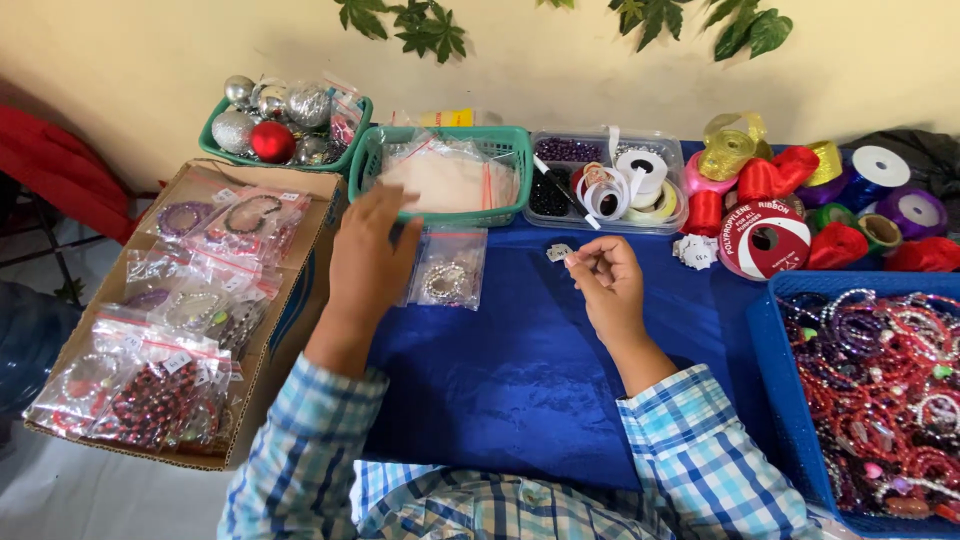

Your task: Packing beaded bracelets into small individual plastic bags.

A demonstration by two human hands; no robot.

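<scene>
On the blue tablecloth (500, 380), the right hand (608, 285) pinches a small tag (559, 252), roughly level.

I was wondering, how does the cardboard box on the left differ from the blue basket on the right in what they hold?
The cardboard box is brown and holds bracelets sealed in small clear bags; the blue basket is plastic and holds loose bracelets heaped together, mostly red and purple. The box hangs partly off the blue tablecloth, while the basket sits on it, cut off by the picture's edge. Both hold beaded bracelets and stand open at the top.
</scene>
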